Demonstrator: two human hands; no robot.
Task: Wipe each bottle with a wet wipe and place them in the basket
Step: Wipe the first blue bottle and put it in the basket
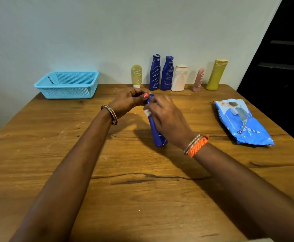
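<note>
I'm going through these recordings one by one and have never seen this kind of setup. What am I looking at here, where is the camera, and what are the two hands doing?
There is no machine here: a person wears one wide-angle camera on the head, looking forward and down, so both arms reach in from below. On the brown wooden table the left hand pinches the top of a dark blue plastic bottle, while the right hand holds a white wet wipe against it. Six more bottles stand along the wall: a tan one, two dark blue ones, a white one, a pink one and an olive-yellow one. The light blue perforated plastic basket sits back left, the blue wipes packet on the right.
</note>
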